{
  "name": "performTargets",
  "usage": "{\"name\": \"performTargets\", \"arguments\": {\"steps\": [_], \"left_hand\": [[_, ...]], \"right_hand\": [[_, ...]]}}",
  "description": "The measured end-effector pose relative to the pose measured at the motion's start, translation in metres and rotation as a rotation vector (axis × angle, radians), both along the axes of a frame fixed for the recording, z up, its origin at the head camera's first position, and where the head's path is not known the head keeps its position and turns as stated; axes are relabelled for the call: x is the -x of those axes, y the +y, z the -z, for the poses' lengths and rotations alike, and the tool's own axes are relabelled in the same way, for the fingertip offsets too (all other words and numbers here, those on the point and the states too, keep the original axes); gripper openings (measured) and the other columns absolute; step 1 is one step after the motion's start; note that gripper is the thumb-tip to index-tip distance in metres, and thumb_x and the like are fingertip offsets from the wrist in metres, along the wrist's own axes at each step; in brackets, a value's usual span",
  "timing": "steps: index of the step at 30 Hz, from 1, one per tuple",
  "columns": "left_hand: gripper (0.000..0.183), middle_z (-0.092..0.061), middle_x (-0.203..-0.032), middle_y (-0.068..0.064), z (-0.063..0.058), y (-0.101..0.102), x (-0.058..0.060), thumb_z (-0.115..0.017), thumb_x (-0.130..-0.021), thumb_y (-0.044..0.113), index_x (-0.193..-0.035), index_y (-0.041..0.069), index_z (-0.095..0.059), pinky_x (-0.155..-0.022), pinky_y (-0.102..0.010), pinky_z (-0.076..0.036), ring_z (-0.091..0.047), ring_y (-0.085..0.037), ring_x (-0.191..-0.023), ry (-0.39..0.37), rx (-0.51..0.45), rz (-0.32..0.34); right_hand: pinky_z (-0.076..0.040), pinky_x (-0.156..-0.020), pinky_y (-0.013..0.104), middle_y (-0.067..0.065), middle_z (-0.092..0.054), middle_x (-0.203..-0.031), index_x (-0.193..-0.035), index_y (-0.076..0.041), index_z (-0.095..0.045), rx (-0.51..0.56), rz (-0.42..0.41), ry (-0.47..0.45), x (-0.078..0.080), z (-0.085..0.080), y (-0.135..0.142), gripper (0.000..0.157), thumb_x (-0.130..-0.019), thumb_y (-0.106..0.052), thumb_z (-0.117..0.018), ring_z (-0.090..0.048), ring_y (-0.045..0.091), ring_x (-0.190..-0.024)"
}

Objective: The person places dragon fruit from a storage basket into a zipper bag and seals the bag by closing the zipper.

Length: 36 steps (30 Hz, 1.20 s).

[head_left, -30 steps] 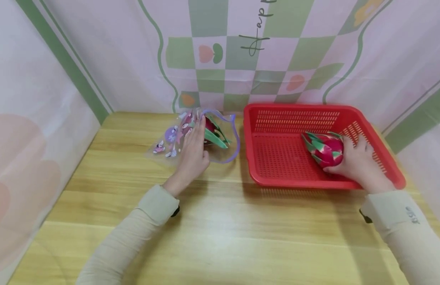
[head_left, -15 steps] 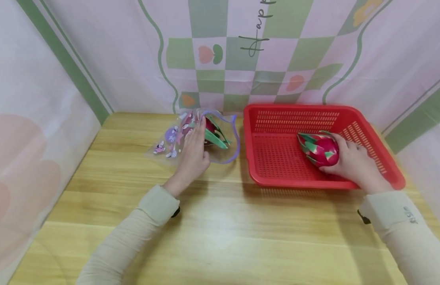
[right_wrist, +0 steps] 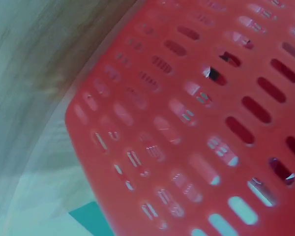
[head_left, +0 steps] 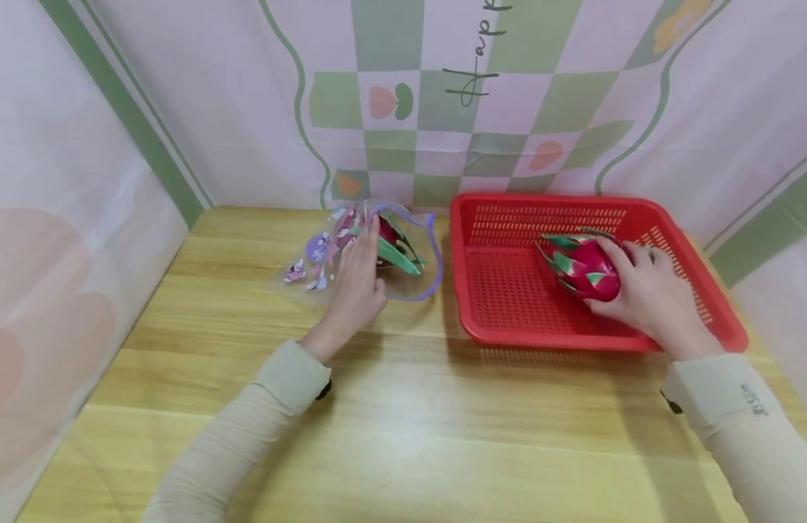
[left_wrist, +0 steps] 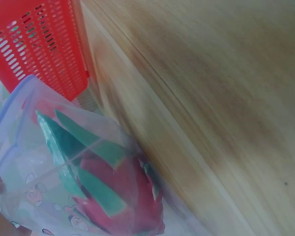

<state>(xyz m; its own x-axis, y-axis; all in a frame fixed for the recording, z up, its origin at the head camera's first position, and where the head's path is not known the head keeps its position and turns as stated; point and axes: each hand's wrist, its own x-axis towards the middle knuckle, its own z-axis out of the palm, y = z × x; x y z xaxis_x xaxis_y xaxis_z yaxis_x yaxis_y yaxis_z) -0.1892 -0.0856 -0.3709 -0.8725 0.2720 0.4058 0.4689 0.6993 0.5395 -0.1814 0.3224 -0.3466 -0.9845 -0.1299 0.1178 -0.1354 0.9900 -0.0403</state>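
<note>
In the head view, my left hand (head_left: 359,280) lies with straight fingers on a clear plastic bag (head_left: 429,272) with a purple edge and cartoon prints. Inside the bag is a dragon fruit (left_wrist: 120,191) with green leaf tips, partly covered by the hand in the head view. My right hand (head_left: 654,294) reaches into the red basket (head_left: 508,341) and grips a second pink dragon fruit (head_left: 587,269), thumb at the near side and fingers over the top. The right wrist view shows only the slotted basket wall (right_wrist: 187,123), hiding that hand and fruit.
The basket's left wall stands just right of the bag's mouth. Both rest at the back of a wooden table (head_left: 403,428), close to a patterned curtain (head_left: 442,102). Another curtain (head_left: 63,240) hangs along the left edge.
My right hand has moved the gripped dragon fruit a little to the left and slightly up in the basket. The left hand keeps its place on the bag.
</note>
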Motion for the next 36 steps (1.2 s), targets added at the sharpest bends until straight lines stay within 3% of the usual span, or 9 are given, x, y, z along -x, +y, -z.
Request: {"name": "performTargets", "arguments": {"steps": [14, 23, 36], "left_hand": [[0.09, -0.012, -0.16, -0.017, -0.002, 0.001, 0.0, -0.054, -0.079, -0.009, -0.153, 0.001, -0.004, -0.121, -0.051, -0.018, -0.019, -0.034, -0.147, -0.021, 0.01, -0.01], [0.091, -0.013, -0.16, -0.017, -0.003, 0.0, 0.0, -0.053, -0.078, -0.01, -0.153, 0.001, -0.003, -0.121, -0.051, -0.018, -0.02, -0.035, -0.147, -0.013, -0.006, -0.004], [0.097, -0.008, -0.162, -0.014, -0.004, -0.004, 0.002, -0.054, -0.076, -0.009, -0.154, 0.006, 0.001, -0.122, -0.051, -0.015, -0.019, -0.035, -0.147, -0.068, -0.031, 0.027]], "right_hand": [[-0.046, -0.065, 0.073, 0.026, -0.026, -0.15, -0.153, -0.022, -0.017, 0.019, -0.017, 0.149, -0.005, -0.022, -0.022, 0.11, -0.065, -0.023, -0.084, -0.024, 0.051, -0.13], [-0.046, -0.073, 0.073, 0.023, -0.036, -0.147, -0.15, -0.021, -0.029, 0.033, -0.119, 0.345, -0.015, -0.037, -0.049, 0.109, -0.058, -0.019, -0.088, -0.033, 0.049, -0.128], [-0.051, -0.071, 0.067, 0.022, -0.043, -0.143, -0.144, -0.016, -0.037, 0.065, -0.275, 0.417, -0.029, -0.052, -0.084, 0.104, -0.055, -0.021, -0.089, -0.039, 0.047, -0.124]]}}
